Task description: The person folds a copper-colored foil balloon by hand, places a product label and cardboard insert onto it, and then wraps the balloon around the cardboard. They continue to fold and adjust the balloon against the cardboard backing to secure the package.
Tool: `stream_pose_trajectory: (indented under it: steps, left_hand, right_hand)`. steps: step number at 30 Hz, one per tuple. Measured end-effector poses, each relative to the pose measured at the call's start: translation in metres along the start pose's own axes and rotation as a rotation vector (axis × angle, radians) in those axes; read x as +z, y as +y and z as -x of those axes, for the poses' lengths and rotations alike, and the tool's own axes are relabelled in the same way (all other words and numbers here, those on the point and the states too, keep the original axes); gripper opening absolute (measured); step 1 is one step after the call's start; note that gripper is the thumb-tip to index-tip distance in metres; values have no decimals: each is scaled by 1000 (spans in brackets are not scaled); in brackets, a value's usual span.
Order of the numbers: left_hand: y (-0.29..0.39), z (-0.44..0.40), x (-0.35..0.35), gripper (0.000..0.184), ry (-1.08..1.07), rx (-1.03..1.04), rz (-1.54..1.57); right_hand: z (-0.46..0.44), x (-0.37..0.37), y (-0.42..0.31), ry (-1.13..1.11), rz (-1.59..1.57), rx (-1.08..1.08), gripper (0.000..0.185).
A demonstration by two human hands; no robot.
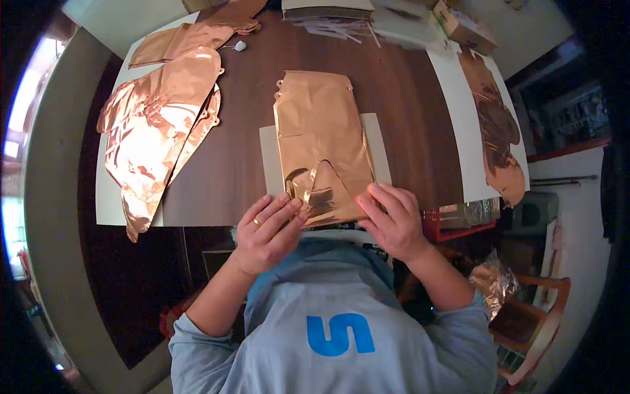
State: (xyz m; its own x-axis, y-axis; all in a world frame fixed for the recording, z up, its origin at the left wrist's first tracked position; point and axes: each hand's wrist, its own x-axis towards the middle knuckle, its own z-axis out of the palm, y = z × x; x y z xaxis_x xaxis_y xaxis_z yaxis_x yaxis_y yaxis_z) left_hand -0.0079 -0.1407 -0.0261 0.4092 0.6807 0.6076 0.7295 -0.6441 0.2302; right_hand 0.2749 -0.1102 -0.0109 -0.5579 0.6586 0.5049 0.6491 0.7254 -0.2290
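Observation:
A flat copper-coloured foil piece [318, 118] lies over a white sheet [270, 154] at the table's front edge, in the middle. Small tabs stick out at its upper left and upper right corners. Near its lower end the foil shows a curved, shiny fold. My left hand [272, 226] has its fingers closed on the lower left corner of the foil. At the lower right corner, the thumb and fingers of my right hand [392, 217] pinch the foil's edge.
More foil pieces [154, 118] lie in a heap at the left. Another foil strip [489, 118] rests on white board at the right. At the back are a stack of sheets [328, 9], clear strips and a cardboard box [464, 27]. A chair [541, 315] stands lower right.

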Motion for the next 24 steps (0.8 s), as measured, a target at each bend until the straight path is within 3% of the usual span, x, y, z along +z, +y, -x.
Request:
stream_pose_trajectory:
  steps: [8, 17, 24]
  left_hand:
    - [-2, 2, 2, 35, 4, 35, -19]
    - [-7, -1, 2, 25, 17, 119, -97]
    - [-3, -4, 0, 21, 27, 73, -53]
  right_hand:
    - [4, 6, 6, 32, 63, -77, 39]
    - [5, 5, 7, -5, 119, -102, 36]
    - [0, -2, 7, -36, 162, -157, 34]
